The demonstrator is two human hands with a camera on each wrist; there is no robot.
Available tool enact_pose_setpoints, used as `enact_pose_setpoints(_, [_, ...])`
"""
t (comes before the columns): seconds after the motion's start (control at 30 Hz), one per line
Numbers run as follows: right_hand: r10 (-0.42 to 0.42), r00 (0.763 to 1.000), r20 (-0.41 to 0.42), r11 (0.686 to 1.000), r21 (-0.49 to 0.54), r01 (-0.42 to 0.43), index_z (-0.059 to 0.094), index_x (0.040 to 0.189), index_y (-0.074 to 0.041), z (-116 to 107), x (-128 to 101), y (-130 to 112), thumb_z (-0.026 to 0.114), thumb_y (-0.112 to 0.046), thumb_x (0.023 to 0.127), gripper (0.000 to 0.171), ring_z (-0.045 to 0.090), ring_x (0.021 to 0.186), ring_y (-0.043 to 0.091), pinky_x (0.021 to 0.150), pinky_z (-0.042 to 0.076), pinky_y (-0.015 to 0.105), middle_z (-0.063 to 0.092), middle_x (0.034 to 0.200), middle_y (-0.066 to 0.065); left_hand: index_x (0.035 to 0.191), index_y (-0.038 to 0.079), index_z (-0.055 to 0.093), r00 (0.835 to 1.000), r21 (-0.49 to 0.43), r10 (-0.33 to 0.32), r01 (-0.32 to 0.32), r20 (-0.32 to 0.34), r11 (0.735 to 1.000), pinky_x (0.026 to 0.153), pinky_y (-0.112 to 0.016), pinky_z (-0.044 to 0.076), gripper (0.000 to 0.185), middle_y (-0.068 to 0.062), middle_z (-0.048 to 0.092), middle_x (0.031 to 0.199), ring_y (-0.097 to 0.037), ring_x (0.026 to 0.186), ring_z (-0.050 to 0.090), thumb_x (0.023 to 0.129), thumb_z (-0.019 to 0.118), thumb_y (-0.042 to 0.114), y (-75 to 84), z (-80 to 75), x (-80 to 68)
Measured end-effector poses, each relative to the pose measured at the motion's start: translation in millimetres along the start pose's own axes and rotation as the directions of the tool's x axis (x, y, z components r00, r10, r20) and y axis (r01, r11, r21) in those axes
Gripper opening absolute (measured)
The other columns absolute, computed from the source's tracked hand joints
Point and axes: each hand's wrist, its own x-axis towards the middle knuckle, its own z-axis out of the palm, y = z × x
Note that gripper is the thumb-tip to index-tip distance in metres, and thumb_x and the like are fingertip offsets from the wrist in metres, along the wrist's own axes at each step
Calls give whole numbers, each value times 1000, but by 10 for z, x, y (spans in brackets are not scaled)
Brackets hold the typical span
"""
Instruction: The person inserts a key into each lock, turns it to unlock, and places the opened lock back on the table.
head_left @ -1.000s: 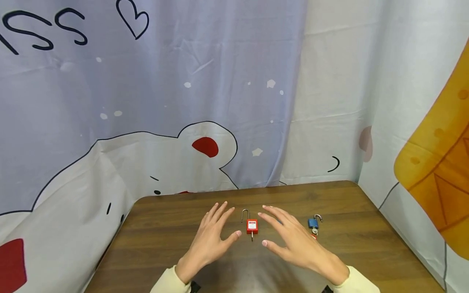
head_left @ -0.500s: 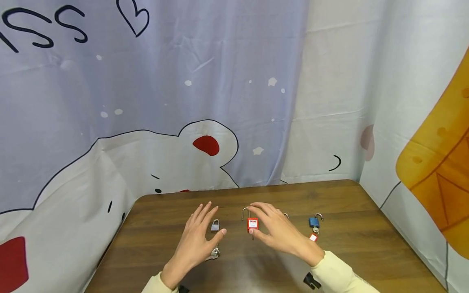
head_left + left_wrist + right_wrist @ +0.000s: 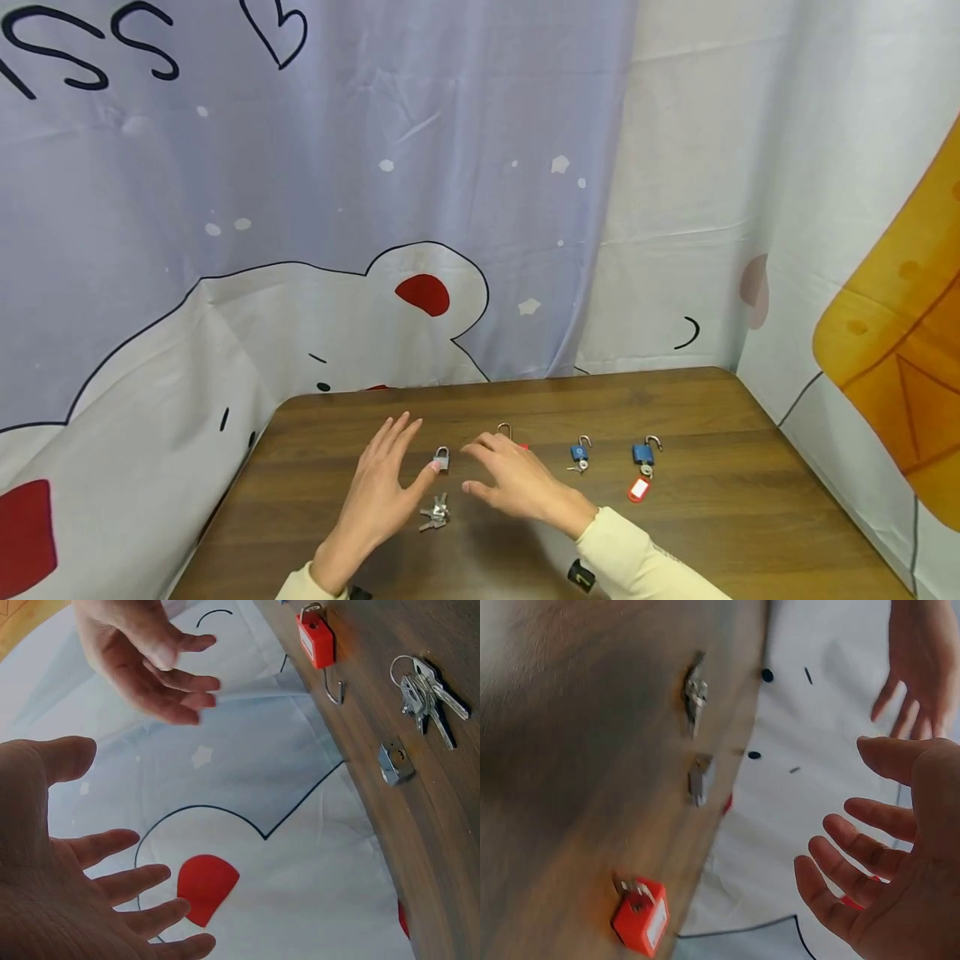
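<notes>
My left hand [image 3: 377,492] hovers over the left part of the table, fingers spread, holding nothing. Its thumb overlaps a small silver padlock [image 3: 442,459] in the head view. Below that padlock lies a bunch of keys [image 3: 437,512]. My right hand [image 3: 517,479], fingers loosely bent and nothing in it, hovers in front of a red padlock [image 3: 643,916] and hides most of it in the head view. The red padlock has a key in its base and a raised shackle, as the left wrist view shows.
To the right lie a small blue padlock [image 3: 579,453] with a key and a larger blue padlock [image 3: 642,454] with a red-framed tag [image 3: 639,489]. The wooden table [image 3: 720,517] ends at a printed curtain [image 3: 337,208] behind.
Both hands have moved left, the right one further, past the red padlock. The silver padlock, the keys and the small blue padlock have come into view from behind the hands.
</notes>
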Motion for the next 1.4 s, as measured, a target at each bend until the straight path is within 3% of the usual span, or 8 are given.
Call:
enact_pose_setpoints(0.33, [84,996,38,996,-18,-83,71,104,-15,388,229,-87,72,-39,86,30,65,83,11,68,53,28,68,94,-4,147,15,44,1000,-17,-14,14,-7,1000,112,-66,28,67,-11,37,157,-37,147,29,91,67,43,-53,-21,-8])
enact_pose_setpoints(0.53, [132,987,95,991,-34,-129,72,99,-16,589,283,-151,73,-43,84,32,63,74,9,59,49,28,68,86,-6,147,13,43,999,-33,-31,31,10,999,110,-69,29,67,-12,37,157,-38,147,28,92,65,46,-76,-28,-9])
enact_pose_setpoints(0.77, [205,971,125,978,-59,-199,60,70,-21,753,318,-224,75,-44,81,30,50,56,8,48,39,30,56,65,-9,147,12,43,999,-42,-45,46,9,998,110,-68,28,66,-13,38,156,-39,146,29,93,64,44,-117,-4,-19])
enact_pose_setpoints(0.93, [251,961,113,966,-95,-241,53,61,-21,811,339,-276,76,-45,79,38,51,53,13,46,41,34,52,58,-7,147,14,43,999,-53,-50,51,10,997,112,-65,27,66,-11,38,156,-37,146,29,94,60,49,-129,13,-12])
enact_pose_setpoints(1.4, [344,931,124,936,-127,-329,57,59,-16,972,355,-303,76,-47,79,42,56,56,19,51,47,38,59,62,1,146,14,44,999,-41,-54,54,-6,998,110,-66,29,65,-13,42,154,-38,144,34,93,63,46,-175,53,-29])
